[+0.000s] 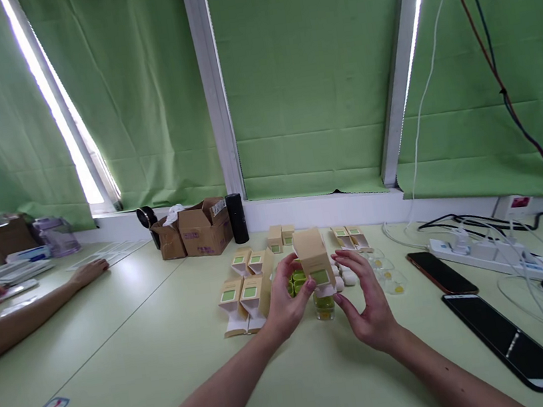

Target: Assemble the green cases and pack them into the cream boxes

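My left hand [288, 301] grips a small cream cardboard box [311, 252] with a green label by its left side, fingers behind it and thumb in front. The box is upright over a small glass jar with green contents [324, 306], covering the jar's upper part. My right hand [370, 304] is at the box's right side, thumb and fingers apart; whether its fingertips touch the box I cannot tell. Green pieces [297, 283] show behind my left fingers. White round pieces [348, 277] lie behind the box. Left of my left hand stand several matching boxes [251, 292] with flaps spread.
Clear plastic pieces [392, 281] lie to the right, then two phones [513, 341] and a power strip [485, 254] with tangled cables. Brown cartons [204, 230] and a black cylinder [236, 218] stand at the back. Another person's arm [39, 313] rests on the table at left.
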The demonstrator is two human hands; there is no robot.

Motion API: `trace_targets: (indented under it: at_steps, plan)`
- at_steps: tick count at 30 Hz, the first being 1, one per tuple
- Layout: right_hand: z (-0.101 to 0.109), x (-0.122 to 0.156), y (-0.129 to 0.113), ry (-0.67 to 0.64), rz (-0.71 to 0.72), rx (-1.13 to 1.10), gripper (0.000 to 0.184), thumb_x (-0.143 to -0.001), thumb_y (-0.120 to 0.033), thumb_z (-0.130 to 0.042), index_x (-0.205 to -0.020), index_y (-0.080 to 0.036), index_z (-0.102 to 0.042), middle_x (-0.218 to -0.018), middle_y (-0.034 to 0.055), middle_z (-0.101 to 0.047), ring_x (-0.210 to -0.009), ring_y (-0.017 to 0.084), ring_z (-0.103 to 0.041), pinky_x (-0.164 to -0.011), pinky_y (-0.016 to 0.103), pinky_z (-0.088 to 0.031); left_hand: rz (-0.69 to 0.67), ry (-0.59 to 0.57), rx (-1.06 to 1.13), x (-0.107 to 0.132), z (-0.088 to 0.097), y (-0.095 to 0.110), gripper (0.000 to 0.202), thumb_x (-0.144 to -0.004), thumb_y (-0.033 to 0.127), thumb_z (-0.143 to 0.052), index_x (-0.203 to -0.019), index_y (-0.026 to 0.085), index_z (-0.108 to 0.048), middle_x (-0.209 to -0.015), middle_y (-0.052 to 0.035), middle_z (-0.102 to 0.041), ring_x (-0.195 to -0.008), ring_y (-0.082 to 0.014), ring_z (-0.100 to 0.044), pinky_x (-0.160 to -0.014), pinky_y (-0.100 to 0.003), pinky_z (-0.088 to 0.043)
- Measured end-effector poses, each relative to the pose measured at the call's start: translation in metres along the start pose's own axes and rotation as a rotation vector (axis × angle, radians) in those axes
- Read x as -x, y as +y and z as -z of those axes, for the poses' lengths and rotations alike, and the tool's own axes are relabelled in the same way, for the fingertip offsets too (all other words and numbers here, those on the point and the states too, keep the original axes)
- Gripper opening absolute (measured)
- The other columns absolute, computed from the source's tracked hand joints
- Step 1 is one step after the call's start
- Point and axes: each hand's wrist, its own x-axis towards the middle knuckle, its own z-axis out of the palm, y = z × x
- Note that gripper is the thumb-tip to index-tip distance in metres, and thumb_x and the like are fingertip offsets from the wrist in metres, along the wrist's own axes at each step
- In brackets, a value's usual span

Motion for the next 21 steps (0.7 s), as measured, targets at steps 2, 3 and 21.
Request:
trace_targets:
  at_steps: [2,3,21]
  plan:
    - [0.0004,-0.0002,-0.0004,-0.018,-0.005,-0.005,0.058,-0.097,-0.019,-0.06,-0.152,-0.028,-0.044,-0.15,0.0151,-0.052,-0.147,0.036,-0.045,-0.119,0.066,-0.042,0.018,-0.002,0.033,-0.0002,-0.0005,0.0018,0.06,-0.097,0.054,-0.069,-0.143,0.021,-0.048,-0.124,-0.0136,-0.069,-0.115,-0.028,-0.067,-0.097,-0.045,-0.058]
    - [0.0007,-0.0003,-0.0007,-0.027,-0.006,-0.007,0.057,-0.097,-0.019,-0.06,-0.152,-0.028,-0.044,-0.15,0.0149,-0.051,-0.148,0.036,-0.044,-0.119,0.066,-0.042,0.026,-0.006,0.042,-0.0002,-0.0007,0.0028,0.06,-0.097,0.055,-0.068,-0.142,0.022,-0.048,-0.121,-0.0124,-0.07,-0.113,-0.0273,-0.068,-0.095,-0.044,-0.059]
    - [0.0014,0.0003,-0.0029,-0.081,-0.072,-0.016,0.044,-0.1,-0.027,-0.059,-0.145,-0.032,-0.057,-0.157,0.014,-0.042,-0.151,0.038,-0.041,-0.103,0.054,-0.058,0.103,-0.001,-0.007,-0.0005,-0.0006,0.0031,0.052,-0.097,0.06,-0.066,-0.129,0.022,-0.054,-0.099,-0.0085,-0.07,-0.097,-0.0256,-0.072,-0.083,-0.037,-0.058]
